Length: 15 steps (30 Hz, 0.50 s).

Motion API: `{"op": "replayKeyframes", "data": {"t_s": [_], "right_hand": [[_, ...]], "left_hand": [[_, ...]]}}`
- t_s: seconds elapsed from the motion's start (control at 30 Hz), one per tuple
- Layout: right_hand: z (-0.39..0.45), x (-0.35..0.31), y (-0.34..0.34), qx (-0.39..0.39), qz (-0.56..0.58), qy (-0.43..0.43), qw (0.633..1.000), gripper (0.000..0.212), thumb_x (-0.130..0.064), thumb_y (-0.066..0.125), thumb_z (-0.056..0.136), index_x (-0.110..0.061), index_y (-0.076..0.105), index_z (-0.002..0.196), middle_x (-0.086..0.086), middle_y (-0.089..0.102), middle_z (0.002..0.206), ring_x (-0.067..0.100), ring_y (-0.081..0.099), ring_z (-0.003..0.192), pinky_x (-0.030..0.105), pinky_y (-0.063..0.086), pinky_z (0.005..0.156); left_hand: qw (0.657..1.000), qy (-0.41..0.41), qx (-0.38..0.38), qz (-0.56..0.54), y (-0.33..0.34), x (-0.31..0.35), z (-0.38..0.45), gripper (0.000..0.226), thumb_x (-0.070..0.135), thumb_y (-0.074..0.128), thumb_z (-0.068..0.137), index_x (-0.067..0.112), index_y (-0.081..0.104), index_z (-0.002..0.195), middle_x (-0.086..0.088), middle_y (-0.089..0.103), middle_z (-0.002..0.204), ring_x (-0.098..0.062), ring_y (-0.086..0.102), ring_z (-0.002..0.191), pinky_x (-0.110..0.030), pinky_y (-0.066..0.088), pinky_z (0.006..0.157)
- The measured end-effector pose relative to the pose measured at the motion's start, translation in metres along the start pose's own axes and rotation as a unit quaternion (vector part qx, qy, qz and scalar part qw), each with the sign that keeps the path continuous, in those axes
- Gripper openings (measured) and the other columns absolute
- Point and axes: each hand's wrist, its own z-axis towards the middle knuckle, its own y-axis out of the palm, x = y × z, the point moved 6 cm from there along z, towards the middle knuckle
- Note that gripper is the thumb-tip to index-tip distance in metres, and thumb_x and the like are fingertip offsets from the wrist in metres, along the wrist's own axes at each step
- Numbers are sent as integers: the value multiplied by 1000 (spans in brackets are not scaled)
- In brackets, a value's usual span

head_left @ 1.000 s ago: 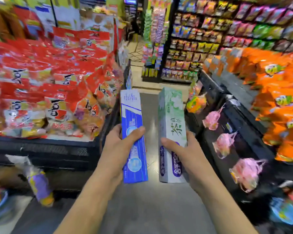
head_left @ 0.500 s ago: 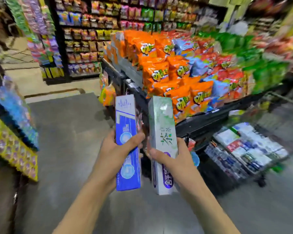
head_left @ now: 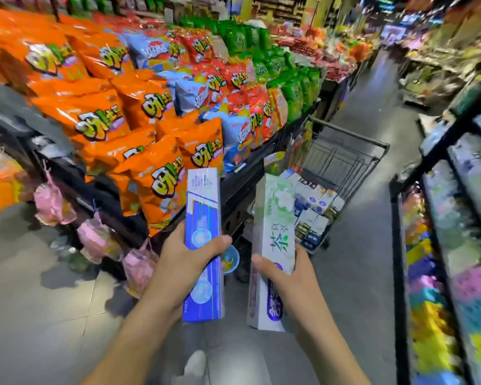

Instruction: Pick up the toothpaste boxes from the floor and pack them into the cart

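Turned toward wire shopping cart (head_left: 345,151), part-filled; left hand (head_left: 184,262) grips blue toothpaste box (head_left: 203,218), right hand (head_left: 286,276) green-white toothpaste box (head_left: 272,218); both unpacked.

The left hand (head_left: 184,262) holds a blue rectangular cardboard toothpaste box (head_left: 203,226) upright, and just to its right, apart from it, the right hand (head_left: 286,276) holds a white-and-green rectangular cardboard toothpaste box (head_left: 272,226). Ahead of both and a little right stands a dark wire shopping cart (head_left: 350,159) with a heap of small white-and-blue cardboard boxes (head_left: 311,201) inside it. A display of orange foil snack bags (head_left: 117,112) runs along the left. A dark metal shelf rack (head_left: 439,212) lines the right. The grey floor aisle (head_left: 367,107) runs between them.
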Motion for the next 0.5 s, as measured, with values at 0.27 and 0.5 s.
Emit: {"op": "replayKeyframes", "data": {"t_s": [0.27,0.5], "right_hand": [[105,-7,-36,154,-43,6,987,46,-41,82,65,-29,65,106,-6,76,100,16,74,89,42,60,80],[172,-1,-67,280,-118,11,953,34,-43,79,75,-36,63,104,-11,72,104,7,69,96,38,56,86]], "left_hand": [[990,-30,-126,55,68,-23,147,38,23,83,80,28,64,113,11,76,98,-11,73,88,-29,55,75],[979,-41,-185,75,127,-51,248,65,12,85,77,21,47,129,2,67,114,0,69,87,-16,53,73]]}}
